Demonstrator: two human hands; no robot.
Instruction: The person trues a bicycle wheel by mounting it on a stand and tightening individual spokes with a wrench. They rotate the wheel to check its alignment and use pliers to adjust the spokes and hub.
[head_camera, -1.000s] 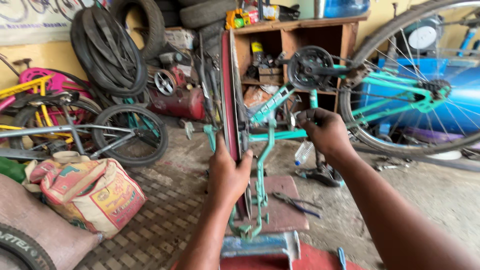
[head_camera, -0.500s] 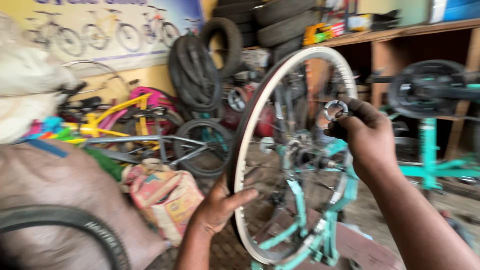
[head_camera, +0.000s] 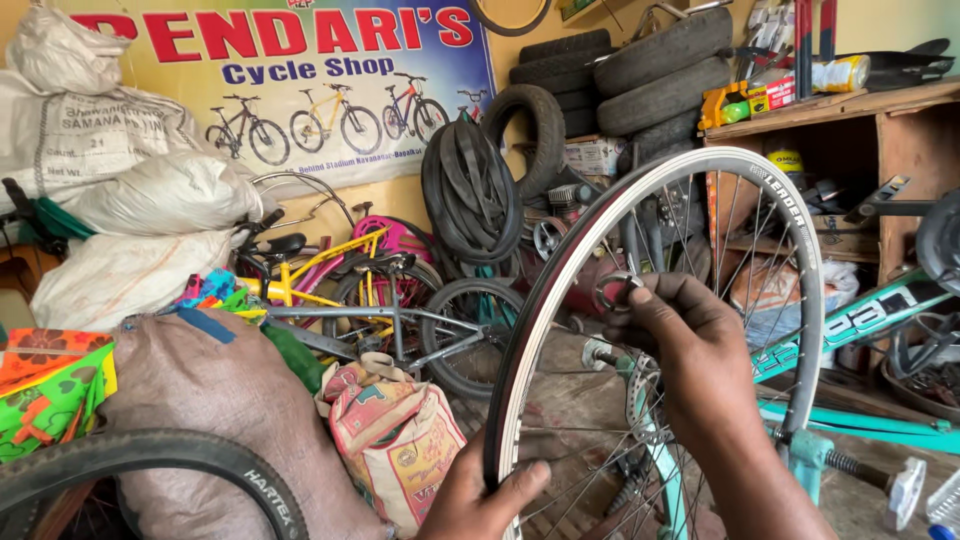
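Pinching small ring (head_camera: 617, 291), right hand (head_camera: 690, 350) raised; left hand (head_camera: 480, 500) clasps wheel rim (head_camera: 520, 350).

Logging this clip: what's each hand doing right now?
Left hand: closed on the wheel rim.
Right hand: fingertips pinching a small metal ring.

Dusty concrete floor (head_camera: 575, 410) carries a printed sack (head_camera: 395, 440) and bicycles (head_camera: 400, 320).
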